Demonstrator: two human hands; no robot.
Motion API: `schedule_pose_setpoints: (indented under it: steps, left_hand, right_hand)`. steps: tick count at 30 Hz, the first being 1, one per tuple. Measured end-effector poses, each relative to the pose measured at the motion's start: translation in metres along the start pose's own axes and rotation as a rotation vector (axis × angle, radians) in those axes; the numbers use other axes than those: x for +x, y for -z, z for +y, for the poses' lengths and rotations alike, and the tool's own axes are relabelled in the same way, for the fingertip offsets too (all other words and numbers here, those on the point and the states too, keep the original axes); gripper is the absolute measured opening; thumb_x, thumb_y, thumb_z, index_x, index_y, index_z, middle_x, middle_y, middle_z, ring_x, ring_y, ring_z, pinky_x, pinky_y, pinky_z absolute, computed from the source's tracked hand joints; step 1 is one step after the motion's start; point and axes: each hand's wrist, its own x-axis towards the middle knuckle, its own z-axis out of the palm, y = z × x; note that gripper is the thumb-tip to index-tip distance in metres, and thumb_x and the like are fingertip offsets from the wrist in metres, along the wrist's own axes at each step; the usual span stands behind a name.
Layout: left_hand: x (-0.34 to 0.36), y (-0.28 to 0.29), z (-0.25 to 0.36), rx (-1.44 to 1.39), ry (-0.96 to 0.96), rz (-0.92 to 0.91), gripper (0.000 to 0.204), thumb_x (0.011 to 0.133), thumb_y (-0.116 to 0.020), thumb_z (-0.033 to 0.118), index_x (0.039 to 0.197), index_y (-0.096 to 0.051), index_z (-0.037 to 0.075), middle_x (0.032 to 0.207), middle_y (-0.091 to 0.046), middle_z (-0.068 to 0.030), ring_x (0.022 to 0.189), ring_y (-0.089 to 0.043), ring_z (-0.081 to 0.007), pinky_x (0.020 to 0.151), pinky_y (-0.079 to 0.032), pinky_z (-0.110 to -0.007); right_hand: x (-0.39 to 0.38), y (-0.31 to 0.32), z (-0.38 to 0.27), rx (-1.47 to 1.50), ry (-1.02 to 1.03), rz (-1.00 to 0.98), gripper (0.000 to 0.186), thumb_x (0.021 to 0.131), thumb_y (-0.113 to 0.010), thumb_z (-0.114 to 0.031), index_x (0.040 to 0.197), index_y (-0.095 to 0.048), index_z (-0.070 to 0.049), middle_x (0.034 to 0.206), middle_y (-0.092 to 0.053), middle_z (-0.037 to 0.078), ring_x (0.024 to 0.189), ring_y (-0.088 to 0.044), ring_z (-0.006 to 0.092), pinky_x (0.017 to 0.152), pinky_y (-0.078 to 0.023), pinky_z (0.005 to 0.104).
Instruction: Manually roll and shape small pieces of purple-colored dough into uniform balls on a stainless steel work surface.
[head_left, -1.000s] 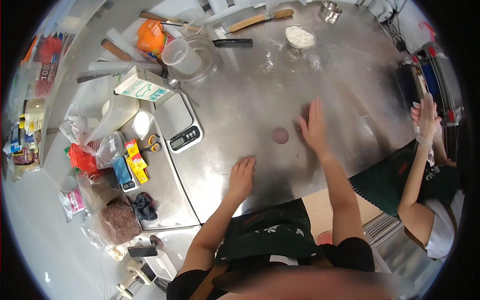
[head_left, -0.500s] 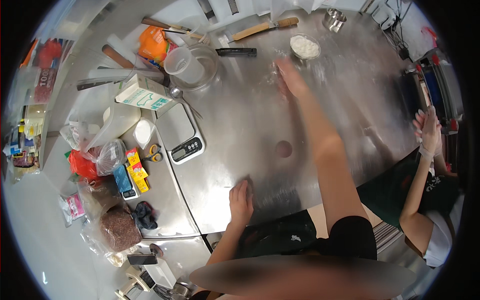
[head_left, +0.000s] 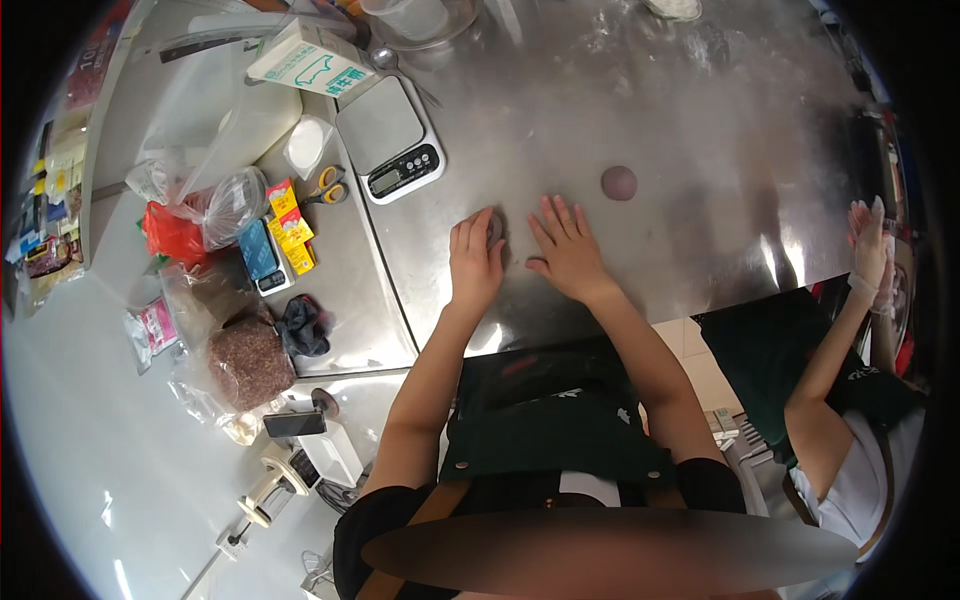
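Observation:
My left hand rests on the steel table with its fingers curled around a small purple-grey lump, seemingly dough, mostly hidden between fingers and thumb. Close beside it, my right hand lies palm down, fingers spread, holding nothing. Beyond the right hand, to its right, sits a smooth round purple dough ball. The bowl of white flour is cut off by the top edge. Left of my hands stands a white digital scale.
Behind the scale are a milk carton and a metal spoon. Scissors, yellow packets and a bag of brown granules lie at left. A co-worker's gloved hands are at the right edge.
My right hand has come back from near the flour bowl to beside my left hand. The view has shifted, so the table's far side is mostly out of the picture.

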Motion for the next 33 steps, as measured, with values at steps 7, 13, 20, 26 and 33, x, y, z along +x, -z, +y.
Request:
schedule_pose_setpoints:
  steps: [7,13,20,26,33]
  left_hand:
    - [-0.002,-0.017,0.003,0.021,-0.129,-0.109,0.052,0.071,-0.064,0.001,0.121,-0.049,0.001,0.118,-0.052,-0.0161,0.106,-0.048,-0.0347,0.090,-0.041,-0.042]
    - [0.006,-0.060,0.020,0.060,-0.329,-0.268,0.058,0.075,-0.062,0.007,0.129,-0.042,0.002,0.123,-0.050,-0.0155,0.113,-0.044,-0.0357,0.096,-0.037,-0.045]
    - [-0.022,-0.025,0.022,0.029,-0.277,-0.198,0.066,0.076,-0.056,0.002,0.136,-0.029,-0.005,0.139,-0.036,-0.0207,0.128,-0.036,-0.0365,0.107,-0.026,-0.047]
    - [-0.038,-0.035,0.021,0.020,-0.265,-0.347,0.073,0.071,-0.050,-0.003,0.138,-0.023,-0.009,0.143,-0.030,-0.0245,0.134,-0.029,-0.0374,0.110,-0.022,-0.047]
    - [-0.022,-0.031,0.037,0.124,-0.228,-0.430,0.064,0.078,-0.044,0.004,0.137,-0.025,-0.012,0.143,-0.032,-0.0250,0.135,-0.029,-0.0353,0.111,-0.021,-0.043]
  right_hand:
    - [-0.061,0.003,0.016,0.023,-0.219,0.428,0.070,0.081,-0.064,-0.029,0.136,-0.035,0.003,0.144,-0.028,0.024,0.133,-0.029,0.0396,0.108,-0.023,0.0534]
    - [-0.080,0.009,-0.003,0.142,-0.302,0.449,0.057,0.083,-0.059,-0.013,0.132,-0.038,0.007,0.137,-0.038,0.026,0.128,-0.037,0.0420,0.105,-0.029,0.0520]
    - [-0.053,0.017,-0.017,0.223,-0.149,0.320,0.051,0.078,-0.059,-0.005,0.125,-0.044,0.007,0.131,-0.046,0.023,0.123,-0.045,0.0378,0.103,-0.037,0.0445]
    - [-0.037,0.014,-0.016,0.019,0.000,0.231,0.050,0.075,-0.053,-0.006,0.122,-0.049,0.009,0.133,-0.046,0.022,0.124,-0.044,0.0353,0.104,-0.036,0.0433]
    - [-0.033,0.030,-0.014,-0.158,0.060,0.050,0.056,0.077,-0.049,-0.013,0.125,-0.043,0.015,0.133,-0.043,0.028,0.127,-0.041,0.0364,0.108,-0.031,0.0442]
